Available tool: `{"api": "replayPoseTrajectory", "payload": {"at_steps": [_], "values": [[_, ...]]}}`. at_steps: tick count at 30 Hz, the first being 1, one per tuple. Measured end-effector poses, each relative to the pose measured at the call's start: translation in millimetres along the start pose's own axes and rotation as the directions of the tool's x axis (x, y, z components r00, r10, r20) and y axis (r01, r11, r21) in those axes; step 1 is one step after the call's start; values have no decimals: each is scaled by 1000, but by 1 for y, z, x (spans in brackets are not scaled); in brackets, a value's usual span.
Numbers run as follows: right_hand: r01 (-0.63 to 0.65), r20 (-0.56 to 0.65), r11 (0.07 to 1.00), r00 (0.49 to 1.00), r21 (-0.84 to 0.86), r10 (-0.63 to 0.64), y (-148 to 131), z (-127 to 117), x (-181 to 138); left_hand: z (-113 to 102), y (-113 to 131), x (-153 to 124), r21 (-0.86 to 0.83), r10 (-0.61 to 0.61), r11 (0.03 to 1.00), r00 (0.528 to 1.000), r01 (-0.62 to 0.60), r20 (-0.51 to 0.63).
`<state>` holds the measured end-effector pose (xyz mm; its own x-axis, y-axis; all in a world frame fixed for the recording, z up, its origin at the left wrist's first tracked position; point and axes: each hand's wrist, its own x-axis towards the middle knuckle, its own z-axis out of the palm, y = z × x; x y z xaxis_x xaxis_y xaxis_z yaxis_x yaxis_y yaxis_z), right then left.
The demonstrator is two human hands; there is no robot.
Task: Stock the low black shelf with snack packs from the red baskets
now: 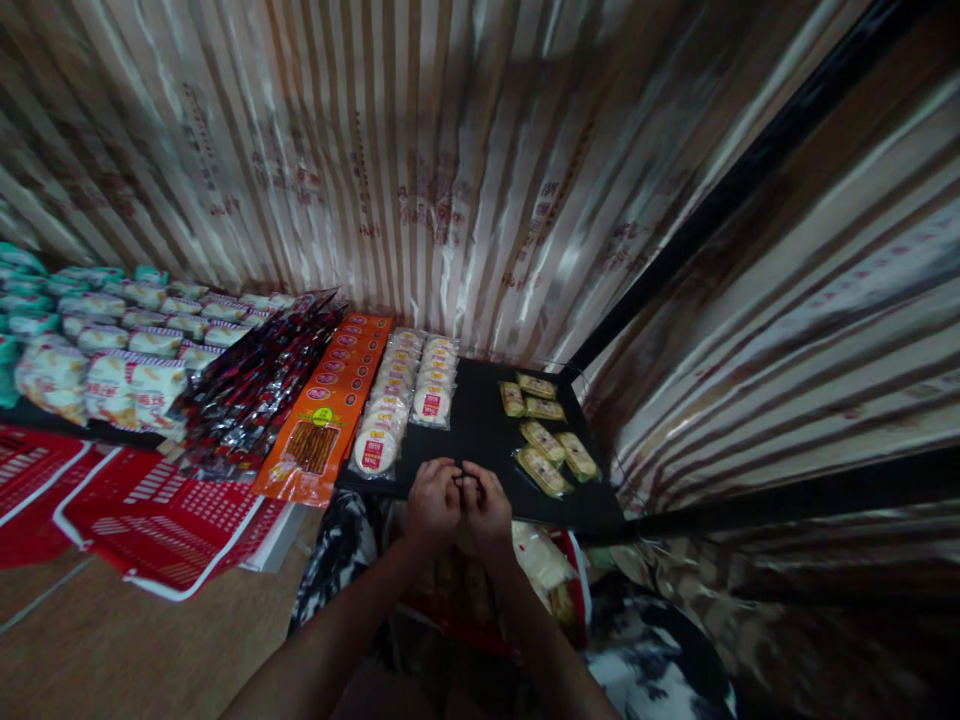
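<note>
My left hand (pixel 433 502) and my right hand (pixel 489 508) are close together at the front edge of a black shelf (pixel 480 400). Both have their fingers curled in; whatever is in them, if anything, is hidden. Below the hands stands a red basket (pixel 580 572) between my knees, with clear-wrapped packets (pixel 541 556) inside. To the right on the shelf lie several small yellowish wrapped packets (pixel 541 470). Left of the hands are rows of round white crackers in clear wrap (pixel 376 450).
An orange bag of stick snacks (pixel 322 410) lies beside a heap of dark red shiny packets (pixel 255 390). Farther left are rows of white snack bags (pixel 112 385). Red baskets (pixel 172 510) stand below the shelf. Striped plastic sheeting (pixel 420 150) and a dark slanted bar (pixel 720 200) border the shelf.
</note>
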<state>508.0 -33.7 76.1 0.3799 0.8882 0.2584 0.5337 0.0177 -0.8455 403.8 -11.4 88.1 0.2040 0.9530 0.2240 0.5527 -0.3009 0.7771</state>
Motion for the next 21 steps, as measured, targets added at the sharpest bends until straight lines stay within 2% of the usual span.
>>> {"api": "replayPoseTrajectory", "payload": {"at_steps": [3, 5, 7, 9, 11, 13, 17, 21], "values": [[-35, 46, 999, 998, -32, 36, 6, -18, -33, 4, 4, -40, -123, 95, 989, 993, -85, 76], [-101, 85, 992, 991, -75, 108, 16, -24, -53, 9, 3, -66, -119, 67, 991, 993, -55, 102], [-127, 178, 983, 973, -134, 150, 30, -23, -69, 15, -2, -87, -36, 8, 999, 995, -4, 100], [-137, 253, 972, 950, -192, 184, 44, -15, -79, 21, -9, -100, 116, -86, 990, 995, 79, 56], [-152, 268, 960, 939, -234, 214, 55, -4, -85, 25, -17, -105, 238, -155, 961, 987, 141, 41], [-179, 256, 951, 935, -252, 244, 62, 7, -86, 27, -25, -103, 294, -212, 939, 974, 181, 80], [-226, 254, 958, 930, -175, 266, 65, 21, -85, 23, -31, -93, 300, -297, 924, 939, 237, 172], [-304, 230, 951, 923, -57, 309, 61, 19, -86, 13, -19, -88, 223, -298, 941, 936, 256, 184]]}}
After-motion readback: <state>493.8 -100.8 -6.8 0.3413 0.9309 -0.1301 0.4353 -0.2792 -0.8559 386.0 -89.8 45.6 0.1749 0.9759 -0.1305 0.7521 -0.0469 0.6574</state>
